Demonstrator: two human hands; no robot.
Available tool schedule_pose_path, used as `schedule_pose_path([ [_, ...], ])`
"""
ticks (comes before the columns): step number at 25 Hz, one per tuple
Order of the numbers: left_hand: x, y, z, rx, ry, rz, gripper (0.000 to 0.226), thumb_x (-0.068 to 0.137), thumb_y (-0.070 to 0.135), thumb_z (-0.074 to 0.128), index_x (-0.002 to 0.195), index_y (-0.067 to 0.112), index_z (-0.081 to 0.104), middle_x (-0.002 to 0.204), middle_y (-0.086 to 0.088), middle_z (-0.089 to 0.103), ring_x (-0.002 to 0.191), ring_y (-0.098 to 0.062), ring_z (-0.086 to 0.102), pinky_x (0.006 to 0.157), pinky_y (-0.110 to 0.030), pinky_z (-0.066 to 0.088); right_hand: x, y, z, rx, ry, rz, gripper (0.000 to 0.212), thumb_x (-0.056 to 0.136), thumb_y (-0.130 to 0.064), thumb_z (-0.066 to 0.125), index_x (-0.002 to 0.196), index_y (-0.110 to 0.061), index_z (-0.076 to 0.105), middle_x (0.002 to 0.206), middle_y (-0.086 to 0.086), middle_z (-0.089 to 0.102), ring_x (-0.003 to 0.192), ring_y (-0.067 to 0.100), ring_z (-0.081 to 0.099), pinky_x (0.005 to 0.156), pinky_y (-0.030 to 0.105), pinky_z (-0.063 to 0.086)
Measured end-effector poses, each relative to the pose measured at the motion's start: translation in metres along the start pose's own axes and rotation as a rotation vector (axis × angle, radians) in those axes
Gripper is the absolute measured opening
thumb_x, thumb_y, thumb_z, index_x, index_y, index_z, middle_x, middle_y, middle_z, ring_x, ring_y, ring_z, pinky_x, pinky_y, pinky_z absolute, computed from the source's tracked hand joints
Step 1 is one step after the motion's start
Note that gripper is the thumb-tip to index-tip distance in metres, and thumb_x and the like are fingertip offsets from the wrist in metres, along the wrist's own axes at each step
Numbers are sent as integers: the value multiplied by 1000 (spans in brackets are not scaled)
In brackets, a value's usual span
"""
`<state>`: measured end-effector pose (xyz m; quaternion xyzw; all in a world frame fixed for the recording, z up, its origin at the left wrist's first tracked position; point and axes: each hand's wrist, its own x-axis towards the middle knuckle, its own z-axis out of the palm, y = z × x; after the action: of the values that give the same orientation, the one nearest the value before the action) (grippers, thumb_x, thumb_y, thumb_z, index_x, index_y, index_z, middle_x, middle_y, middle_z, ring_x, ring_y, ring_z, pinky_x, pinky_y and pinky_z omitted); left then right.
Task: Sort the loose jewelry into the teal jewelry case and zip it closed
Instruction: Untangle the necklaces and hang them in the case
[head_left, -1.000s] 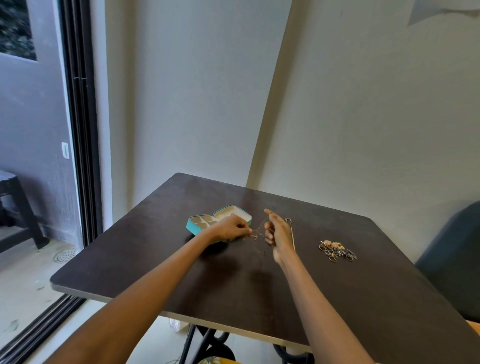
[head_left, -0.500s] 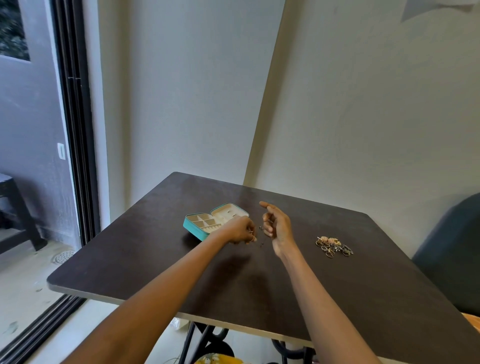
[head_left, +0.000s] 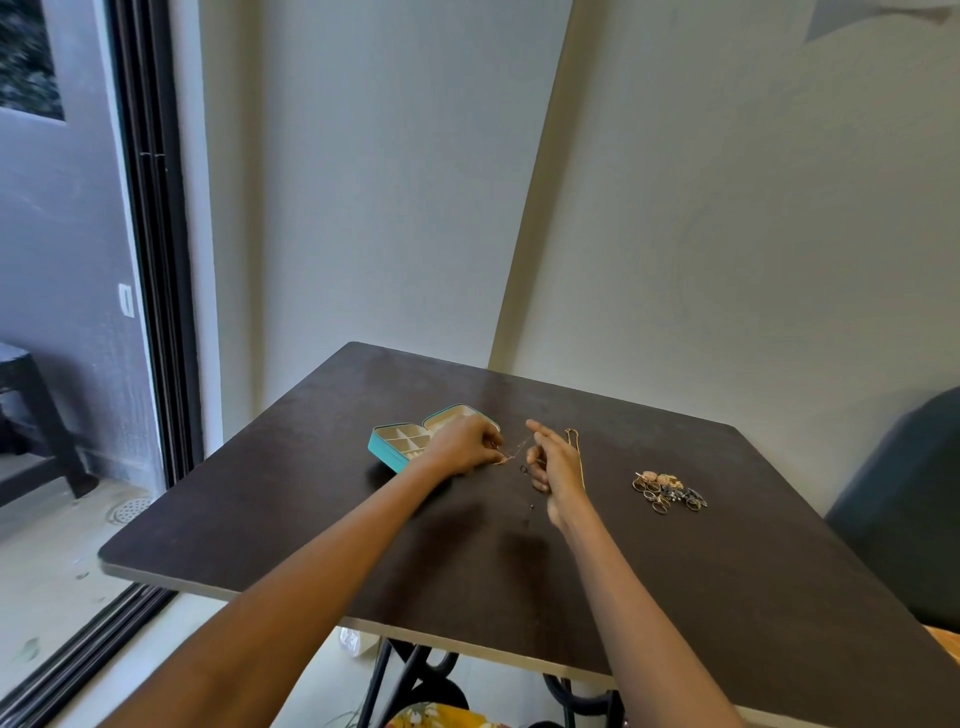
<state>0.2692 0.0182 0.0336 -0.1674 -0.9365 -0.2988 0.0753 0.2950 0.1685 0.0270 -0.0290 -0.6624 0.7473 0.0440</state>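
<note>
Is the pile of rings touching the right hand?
Apart. The head view shows bare tabletop between the right hand and the pile of rings.

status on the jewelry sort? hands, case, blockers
Left hand and right hand pinch a thin chain between them. Teal jewelry case open, unzipped. Ring pile and gold necklace still loose on table. No blockers.
</note>
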Motion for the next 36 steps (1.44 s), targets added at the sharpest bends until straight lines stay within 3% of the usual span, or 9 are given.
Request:
schedule_pose_path([
  [4,0,0,8,40,-57,-6,59,79,39,70,130,15,54,124,-3,62,111,-16,57,94,-29,45,1,1,1,-181,32,31,27,100,-14,39,118,-13,58,59,1,49,33,2,30,33,14,20],
  [10,1,-1,5,-15,-124,-16,70,81,37,69,142,21,38,145,-2,44,133,-20,39,107,-35,33,-2,5,3,-338,-14,47,30,100,-13,39,122,-11,59,71,0,53,47,7,36,40,17,26],
  [16,-2,-10,4,-24,-162,-14,80,82,34,69,147,21,26,152,-4,32,139,-23,29,112,-38,27,-4,8,3,-312,-14,52,34,96,-9,48,129,-14,53,89,0,61,50,7,40,41,17,35],
  [20,-2,-15,5,9,-197,-41,84,81,34,70,149,21,22,154,-5,27,140,-25,27,114,-41,25,-3,8,2,-106,26,-3,40,93,-6,53,132,-13,50,111,6,64,39,3,43,39,16,39],
  [24,-2,-15,6,-14,-192,-57,84,81,35,70,149,22,21,154,-5,27,140,-25,27,114,-42,25,-1,3,2,49,45,25,36,93,-6,53,128,-14,53,97,4,68,41,4,42,39,17,39],
  [28,-3,-15,9,-37,-183,-69,85,81,35,70,149,20,20,154,-6,26,140,-25,26,114,-43,25,-3,5,1,-30,63,8,40,89,-6,59,129,-11,52,97,6,65,46,7,45,40,16,41],
  [33,-3,-15,11,-58,-175,-72,86,82,36,69,149,19,19,155,-6,23,141,-25,25,114,-42,25,-2,14,-2,-47,73,15,44,88,-2,62,129,-13,51,78,3,56,57,9,49,44,16,43],
  [36,-3,-15,7,-58,-177,-87,87,81,35,70,149,18,18,155,-7,23,141,-26,24,113,-42,25,3,20,-4,-111,170,57,38,87,2,60,122,-13,53,82,6,57,61,10,52,45,16,45],
])
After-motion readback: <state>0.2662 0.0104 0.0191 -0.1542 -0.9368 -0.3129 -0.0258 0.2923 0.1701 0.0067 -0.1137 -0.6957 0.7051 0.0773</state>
